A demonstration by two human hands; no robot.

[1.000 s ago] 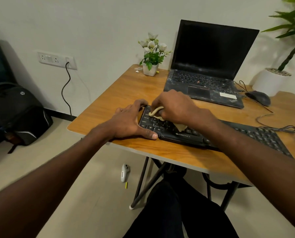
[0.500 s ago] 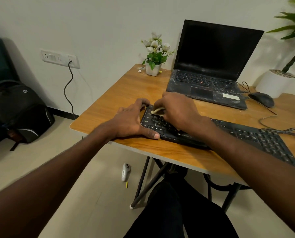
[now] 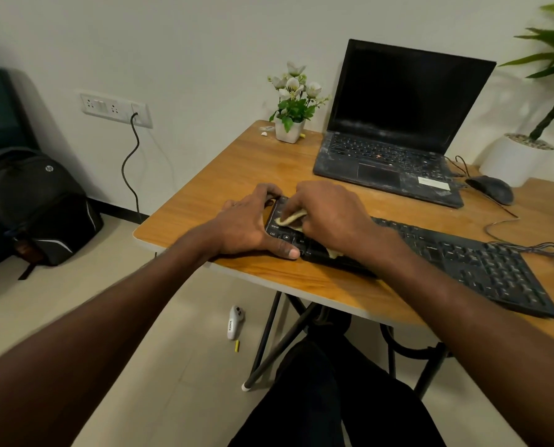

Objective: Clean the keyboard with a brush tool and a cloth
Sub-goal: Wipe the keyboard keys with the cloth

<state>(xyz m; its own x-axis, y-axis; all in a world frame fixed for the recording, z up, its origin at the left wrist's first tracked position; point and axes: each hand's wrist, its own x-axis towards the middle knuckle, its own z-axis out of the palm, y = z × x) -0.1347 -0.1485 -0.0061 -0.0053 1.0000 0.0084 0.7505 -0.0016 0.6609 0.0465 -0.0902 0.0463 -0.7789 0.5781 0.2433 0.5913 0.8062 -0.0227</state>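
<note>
A long black keyboard (image 3: 462, 256) lies across the wooden table (image 3: 243, 169). My right hand (image 3: 327, 214) presses a pale yellow cloth (image 3: 290, 218) onto the keys at the keyboard's left end, fingers curled round it; a corner of the cloth shows under my wrist. My left hand (image 3: 253, 224) clasps the keyboard's left end, index finger at the far corner and thumb along the near edge. No brush tool is in view.
Behind the keyboard stand an open dusty laptop (image 3: 395, 137), a small flower pot (image 3: 290, 127), a black mouse (image 3: 490, 188) and a white plant pot (image 3: 517, 161). The keyboard cable (image 3: 511, 237) loops at the right. A backpack (image 3: 40, 201) and a white device (image 3: 235, 321) are on the floor.
My right hand has slid the cloth a little over the keys at the left end of the keyboard. My left hand has kept its hold on the left end.
</note>
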